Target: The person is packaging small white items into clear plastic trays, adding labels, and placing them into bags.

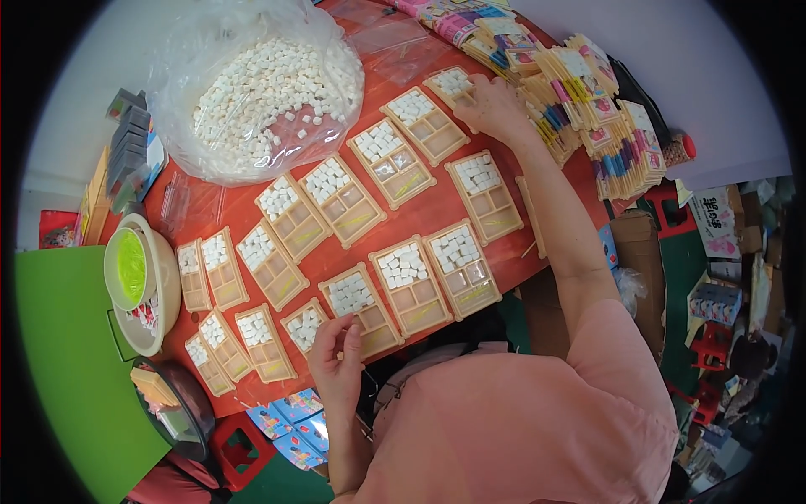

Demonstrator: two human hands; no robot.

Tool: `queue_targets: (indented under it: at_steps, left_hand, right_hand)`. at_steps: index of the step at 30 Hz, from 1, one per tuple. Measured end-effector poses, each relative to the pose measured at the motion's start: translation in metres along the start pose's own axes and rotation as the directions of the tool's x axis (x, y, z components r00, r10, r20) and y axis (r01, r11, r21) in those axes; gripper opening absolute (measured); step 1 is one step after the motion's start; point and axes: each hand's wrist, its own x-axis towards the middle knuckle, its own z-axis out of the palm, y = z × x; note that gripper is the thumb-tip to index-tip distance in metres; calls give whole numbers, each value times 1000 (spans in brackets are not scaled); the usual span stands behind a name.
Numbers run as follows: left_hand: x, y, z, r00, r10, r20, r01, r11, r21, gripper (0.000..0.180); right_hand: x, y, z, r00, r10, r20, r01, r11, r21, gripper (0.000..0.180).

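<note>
At the far side of the table, my right hand (495, 109) grips the edge of a beige compartment tray (452, 81) whose top section holds white cubes. Close to my body, my left hand (336, 353) has its fingers curled together beside another tray of cubes (304, 326); whether something small is in them is hard to see. Several similar trays stand in slanting rows, such as one in the middle (344, 202) and one at the near edge (411, 281). White cubes fill their larger compartment, and thin yellow-green pieces lie in some smaller ones.
A big clear plastic bag (252, 101) of loose white cubes sits at the far left. Stacked packs with coloured sticks (579, 109) crowd the far right. Cream basins (164, 294), one with a green bowl (132, 265), stand by the left edge, above a dark basin (197, 420).
</note>
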Motion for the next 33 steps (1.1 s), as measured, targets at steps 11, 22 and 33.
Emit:
queue_targets:
  at_steps: [11, 22, 33]
  left_hand:
    - [-4, -1, -5, 999, 9, -33, -8, 1000, 18, 16]
    - [-11, -6, -17, 994, -17, -109, 27, 995, 99, 16]
    - [-40, -20, -95, 921, -6, -389, 46, 995, 92, 19]
  right_hand:
    - [24, -23, -29, 945, -142, -293, 149, 989, 1, 65]
    - [128, -106, 26, 990, -56, -126, 39, 991, -129, 70]
    - [-8, -102, 4, 745, -666, -21, 643, 711, 285, 35]
